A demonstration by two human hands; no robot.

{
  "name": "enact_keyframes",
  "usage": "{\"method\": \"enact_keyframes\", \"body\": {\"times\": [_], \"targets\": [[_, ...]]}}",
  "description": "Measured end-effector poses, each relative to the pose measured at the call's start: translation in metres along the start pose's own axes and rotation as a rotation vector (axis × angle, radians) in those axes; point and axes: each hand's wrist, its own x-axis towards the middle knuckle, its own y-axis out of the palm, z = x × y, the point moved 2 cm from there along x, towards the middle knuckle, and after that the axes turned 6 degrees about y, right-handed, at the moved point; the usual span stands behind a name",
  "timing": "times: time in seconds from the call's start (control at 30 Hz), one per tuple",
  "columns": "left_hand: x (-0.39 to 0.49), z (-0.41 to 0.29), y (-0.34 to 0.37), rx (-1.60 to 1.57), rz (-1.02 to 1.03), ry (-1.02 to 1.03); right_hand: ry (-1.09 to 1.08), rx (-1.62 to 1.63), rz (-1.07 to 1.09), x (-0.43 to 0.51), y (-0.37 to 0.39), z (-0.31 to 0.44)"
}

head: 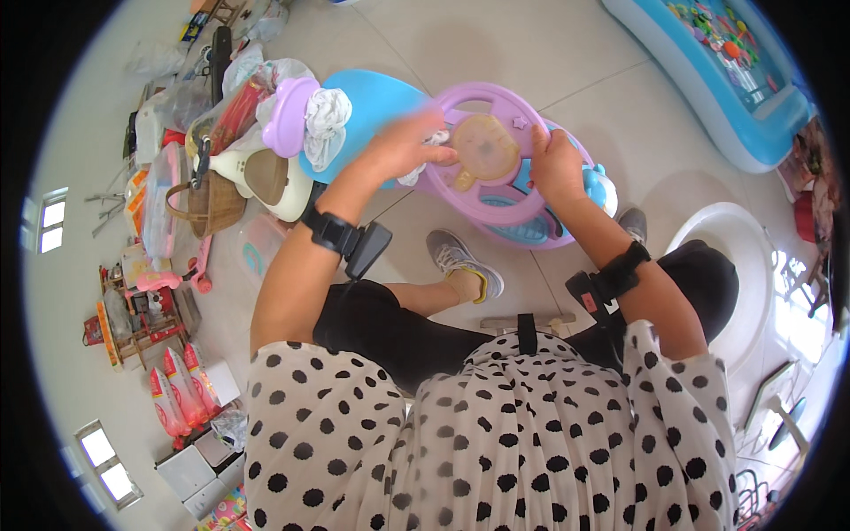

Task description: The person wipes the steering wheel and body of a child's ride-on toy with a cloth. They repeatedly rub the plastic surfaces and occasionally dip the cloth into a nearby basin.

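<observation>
A child's ride-on toy car stands between my feet, with a purple steering wheel, a blue seat and blue ribbed footrests. A yellowed translucent cover sits at the wheel's centre. My left hand, blurred, presses a white cloth against the wheel's left side; part of the cloth is hidden under the fingers. On the wheel's right rim, my right hand grips with the thumb on top. Another bunched white cloth lies at the seat's left end, beside the purple rear part.
To my right is a white round tub. An inflatable blue pool with small colourful toys lies at the upper right. A white and brown child's seat-like item, a wicker basket and a pink scooter stand at left.
</observation>
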Motion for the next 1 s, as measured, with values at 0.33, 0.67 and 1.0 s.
{"method": "enact_keyframes", "body": {"times": [0.33, 0.67, 1.0], "targets": [[-0.088, -0.038, 0.06, -0.631, -0.699, -0.124, 0.079, 0.318, 0.053, -0.011, 0.009, -0.009], [-0.101, -0.022, 0.099, -0.904, -0.742, -0.381, 0.217, 0.357, 0.069, -0.017, 0.01, -0.009], [-0.074, -0.069, 0.12, -0.084, -0.811, 0.152, 0.098, 0.162, -0.056, 0.016, 0.017, -0.018]]}}
